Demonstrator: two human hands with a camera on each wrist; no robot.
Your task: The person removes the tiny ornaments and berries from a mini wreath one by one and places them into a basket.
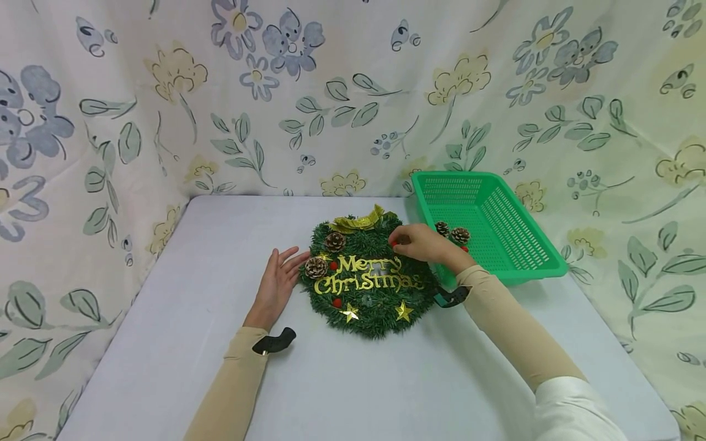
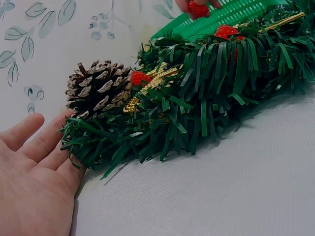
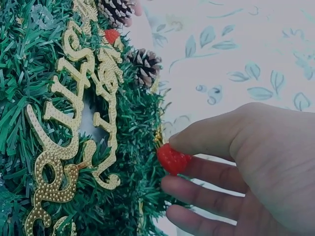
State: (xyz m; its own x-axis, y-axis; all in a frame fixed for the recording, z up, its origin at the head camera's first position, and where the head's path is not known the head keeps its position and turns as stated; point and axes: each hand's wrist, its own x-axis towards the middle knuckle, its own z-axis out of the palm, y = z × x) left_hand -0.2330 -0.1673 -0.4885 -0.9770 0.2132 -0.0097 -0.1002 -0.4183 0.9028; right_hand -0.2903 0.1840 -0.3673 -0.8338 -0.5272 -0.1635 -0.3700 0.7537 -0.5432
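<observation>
A green tinsel wreath [image 1: 369, 318] lies on the table, with gold "Merry Christmas" lettering [image 1: 364, 283] across its middle. Pinecones [image 1: 316, 267], red berries [image 1: 337, 302], gold stars [image 1: 404, 311] and a gold bow [image 1: 358, 224] decorate it. My right hand [image 1: 421, 242] pinches a red berry [image 3: 173, 158] between thumb and fingers at the wreath's upper right. With fingers extended, my left hand [image 1: 277, 282] touches the wreath's left edge beside a pinecone [image 2: 98, 89]; some fingertips are hidden behind the greenery in the left wrist view.
At the back right stands a green plastic basket [image 1: 524, 245], with pinecones [image 1: 460, 234] and a red berry inside near its left wall. A white cloth covers the table [image 1: 220, 245]. Floral curtains [image 1: 342, 92] hang behind and at the sides.
</observation>
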